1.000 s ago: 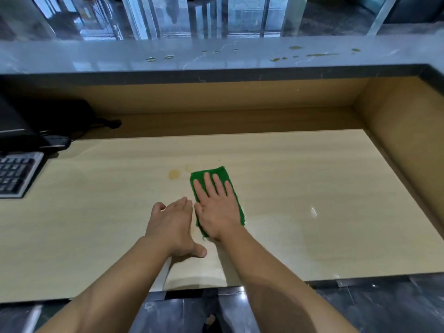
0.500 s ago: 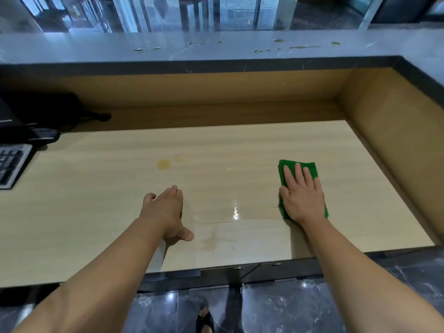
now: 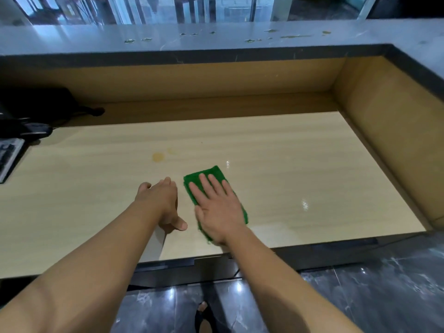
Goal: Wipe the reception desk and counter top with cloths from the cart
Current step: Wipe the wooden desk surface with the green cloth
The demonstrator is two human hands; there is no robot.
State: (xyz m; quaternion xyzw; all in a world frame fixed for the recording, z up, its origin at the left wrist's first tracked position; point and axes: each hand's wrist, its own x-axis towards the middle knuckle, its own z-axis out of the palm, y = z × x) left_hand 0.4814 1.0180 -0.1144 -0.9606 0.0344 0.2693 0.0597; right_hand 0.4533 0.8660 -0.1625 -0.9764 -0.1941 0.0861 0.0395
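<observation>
While flat on the green cloth [image 3: 208, 172], right hand [image 3: 217, 207] beside left hand [image 3: 159, 203].

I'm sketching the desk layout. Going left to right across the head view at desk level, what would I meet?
keyboard → left hand → green cloth with the right hand flat on it → wooden side wall

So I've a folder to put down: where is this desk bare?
Widest bare patch: between the green cloth and the right side panel. Another lies between the keyboard and the left hand. The right hand presses the cloth mid-front; the black equipment crowds the far left corner.
</observation>
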